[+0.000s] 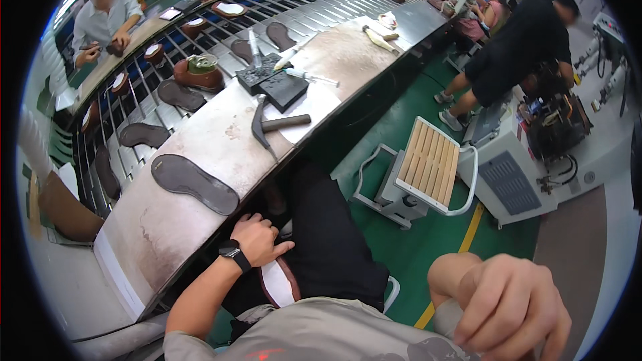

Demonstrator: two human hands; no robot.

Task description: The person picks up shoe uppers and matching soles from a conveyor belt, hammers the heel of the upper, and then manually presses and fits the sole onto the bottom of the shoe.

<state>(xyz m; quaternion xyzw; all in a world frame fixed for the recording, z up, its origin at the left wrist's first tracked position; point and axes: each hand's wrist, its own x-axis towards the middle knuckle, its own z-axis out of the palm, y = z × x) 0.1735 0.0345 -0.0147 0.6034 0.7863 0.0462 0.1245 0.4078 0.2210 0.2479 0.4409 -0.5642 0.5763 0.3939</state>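
Left hand (257, 241) — grip unclear — meets a brown-rimmed, white-bottomed shoe (278, 283) at the black-trousered lap (328, 241), below a pale, flat worktable's edge (157, 227); loosely curled right hand (515, 311) hovers beside open green floor (418, 261).

Your table (148, 224) is long and pale, with brown smudges on top. Close to you lies one dark shoe sole (194, 184). Next you have a hammer (286, 123) — its handle is over white paper (319, 108) — and two black blocks (283, 91) side by side. Behind your table, a row of metal bars (321, 8) holds more dark soles (180, 95) and brown shoes (200, 77).
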